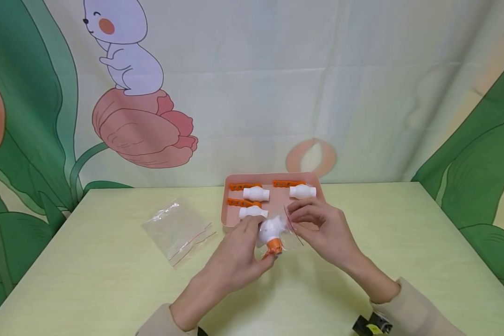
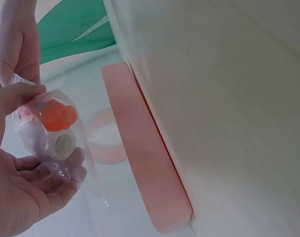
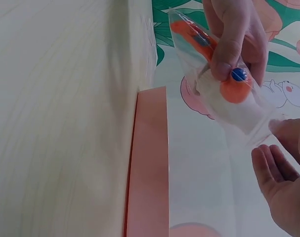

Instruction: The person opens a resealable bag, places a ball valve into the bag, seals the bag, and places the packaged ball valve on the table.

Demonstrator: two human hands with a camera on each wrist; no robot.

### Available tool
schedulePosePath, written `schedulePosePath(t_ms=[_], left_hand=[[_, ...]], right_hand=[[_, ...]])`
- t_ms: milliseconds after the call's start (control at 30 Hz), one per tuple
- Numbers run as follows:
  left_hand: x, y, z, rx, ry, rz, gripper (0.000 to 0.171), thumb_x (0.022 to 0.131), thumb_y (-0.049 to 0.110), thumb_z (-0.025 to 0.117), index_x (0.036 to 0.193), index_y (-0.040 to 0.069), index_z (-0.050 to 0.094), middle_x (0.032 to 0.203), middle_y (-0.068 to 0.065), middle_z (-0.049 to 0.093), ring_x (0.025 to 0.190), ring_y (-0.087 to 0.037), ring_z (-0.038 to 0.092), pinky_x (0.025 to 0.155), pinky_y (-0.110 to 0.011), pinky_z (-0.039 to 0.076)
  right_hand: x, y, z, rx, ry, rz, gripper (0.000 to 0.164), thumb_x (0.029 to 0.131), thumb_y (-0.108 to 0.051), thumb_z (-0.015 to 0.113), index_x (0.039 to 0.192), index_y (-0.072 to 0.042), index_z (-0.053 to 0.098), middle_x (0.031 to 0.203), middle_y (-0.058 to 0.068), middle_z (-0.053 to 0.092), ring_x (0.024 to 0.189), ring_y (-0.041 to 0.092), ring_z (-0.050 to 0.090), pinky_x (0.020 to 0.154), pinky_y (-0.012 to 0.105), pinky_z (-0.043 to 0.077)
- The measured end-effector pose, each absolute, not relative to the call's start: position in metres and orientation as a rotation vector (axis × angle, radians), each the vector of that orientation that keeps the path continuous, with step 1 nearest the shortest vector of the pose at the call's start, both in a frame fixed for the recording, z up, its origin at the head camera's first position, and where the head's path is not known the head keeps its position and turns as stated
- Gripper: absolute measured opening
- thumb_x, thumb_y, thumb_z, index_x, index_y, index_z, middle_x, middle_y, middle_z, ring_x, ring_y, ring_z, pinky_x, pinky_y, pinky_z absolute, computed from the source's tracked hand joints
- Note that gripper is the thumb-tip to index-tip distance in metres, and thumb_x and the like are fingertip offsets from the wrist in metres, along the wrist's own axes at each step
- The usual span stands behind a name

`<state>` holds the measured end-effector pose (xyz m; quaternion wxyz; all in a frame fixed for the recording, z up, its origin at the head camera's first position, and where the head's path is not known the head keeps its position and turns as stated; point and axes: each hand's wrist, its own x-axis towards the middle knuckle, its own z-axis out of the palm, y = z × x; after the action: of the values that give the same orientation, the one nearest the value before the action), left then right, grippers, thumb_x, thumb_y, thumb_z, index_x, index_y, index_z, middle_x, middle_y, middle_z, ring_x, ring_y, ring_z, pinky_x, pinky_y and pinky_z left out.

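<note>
A white plastic ball valve (image 1: 272,229) with an orange handle (image 3: 236,90) sits inside a clear zip bag (image 3: 258,131), held up in front of the pink tray. My left hand (image 1: 235,259) grips valve and bag together, thumb pressed on the plastic near the handle in the right wrist view. At the bag's red-lined zip end, my right hand (image 1: 325,228) pinches the edge between thumb and fingers. Behind them, the pink tray (image 1: 277,201) holds several similar unbagged valves, such as a white valve (image 1: 256,193) with its orange handle alongside.
A second clear zip bag (image 1: 176,228), flat and without contents, lies on the pale table (image 1: 96,261) to the left. The patterned curtain (image 1: 243,93) hangs behind the table's far edge, close to the tray.
</note>
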<state>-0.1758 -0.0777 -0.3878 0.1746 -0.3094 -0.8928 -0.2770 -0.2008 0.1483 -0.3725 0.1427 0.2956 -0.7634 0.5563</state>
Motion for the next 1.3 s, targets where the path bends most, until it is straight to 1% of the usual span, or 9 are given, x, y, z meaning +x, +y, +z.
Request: schedulePosePath(t_ms=[100,233,333,433,500,667,800,1100,1300], left_hand=[[-0.176,-0.078,-0.388,-0.848,-2.545,-0.794,0.061,0.084,0.024,0.084,0.129,-0.005,0.055,0.119,-0.012,0.061,0.094,-0.021,0.058,0.086,-0.034,0.054],[-0.177,-0.080,-0.389,-0.830,-2.550,-0.792,0.062,0.084,0.025,0.084,0.129,-0.005,0.054,0.119,-0.012,0.061,0.094,-0.020,0.058,0.086,-0.033,0.054],[-0.177,-0.081,-0.390,-0.818,-2.541,-0.800,0.061,0.084,0.023,0.084,0.128,-0.006,0.054,0.116,-0.011,0.061,0.091,-0.020,0.058,0.084,-0.033,0.054],[-0.177,-0.082,-0.391,-0.791,-2.535,-0.821,0.059,0.084,0.020,0.083,0.127,-0.006,0.054,0.111,-0.009,0.060,0.087,-0.019,0.056,0.080,-0.032,0.053],[-0.177,-0.082,-0.391,-0.763,-2.537,-0.831,0.058,0.083,0.019,0.083,0.127,-0.006,0.054,0.107,-0.008,0.059,0.083,-0.018,0.055,0.078,-0.031,0.053],[-0.178,-0.081,-0.391,-0.723,-2.534,-0.839,0.058,0.083,0.021,0.083,0.126,-0.006,0.055,0.101,-0.005,0.056,0.077,-0.016,0.051,0.071,-0.029,0.050],[-0.178,-0.080,-0.392,-0.737,-2.512,-0.877,0.057,0.085,0.023,0.083,0.124,-0.006,0.055,0.100,-0.004,0.056,0.077,-0.016,0.051,0.070,-0.028,0.050],[-0.178,-0.076,-0.393,-0.698,-2.533,-1.048,0.063,0.088,0.028,0.080,0.130,-0.008,0.050,0.117,-0.013,0.059,0.091,-0.020,0.059,0.081,-0.032,0.055],[-0.175,-0.074,-0.392,-0.619,-2.580,-1.353,0.065,0.090,0.026,0.080,0.138,-0.003,0.046,0.115,-0.006,0.061,0.096,-0.018,0.059,0.088,-0.036,0.053]], right_hand=[[-0.201,0.152,-0.373,0.805,-2.221,1.583,0.013,0.088,0.006,0.077,0.096,-0.004,0.074,0.105,0.004,0.069,0.103,0.022,0.067,0.084,0.033,0.060],[-0.200,0.156,-0.373,0.702,-2.340,1.574,0.005,0.096,-0.009,0.074,0.094,-0.008,0.070,0.089,0.002,0.067,0.080,0.022,0.066,0.069,0.029,0.059],[-0.199,0.158,-0.374,0.633,-2.471,1.544,0.018,0.099,-0.024,0.073,0.087,-0.011,0.068,0.077,0.003,0.065,0.067,0.025,0.062,0.057,0.028,0.053],[-0.197,0.160,-0.374,0.635,-2.608,1.509,0.026,0.098,-0.035,0.072,0.083,-0.014,0.069,0.074,0.003,0.066,0.065,0.026,0.062,0.053,0.030,0.051],[-0.195,0.160,-0.374,0.681,-2.676,1.517,0.025,0.098,-0.037,0.072,0.083,-0.016,0.071,0.074,0.003,0.068,0.066,0.026,0.064,0.054,0.031,0.053],[-0.193,0.158,-0.372,0.803,-2.676,1.602,0.020,0.098,-0.030,0.073,0.090,-0.011,0.074,0.080,0.003,0.071,0.072,0.023,0.069,0.058,0.036,0.059],[-0.193,0.155,-0.369,0.790,-2.613,1.662,0.018,0.098,-0.022,0.074,0.091,-0.006,0.075,0.085,0.004,0.073,0.075,0.022,0.072,0.061,0.037,0.061],[-0.193,0.148,-0.362,0.767,-2.469,1.780,0.009,0.097,-0.012,0.073,0.093,-0.003,0.073,0.093,0.008,0.071,0.082,0.024,0.074,0.067,0.038,0.062],[-0.194,0.145,-0.358,0.791,-2.385,1.871,0.008,0.099,-0.006,0.070,0.096,0.001,0.071,0.098,0.014,0.068,0.085,0.035,0.074,0.072,0.040,0.062]])
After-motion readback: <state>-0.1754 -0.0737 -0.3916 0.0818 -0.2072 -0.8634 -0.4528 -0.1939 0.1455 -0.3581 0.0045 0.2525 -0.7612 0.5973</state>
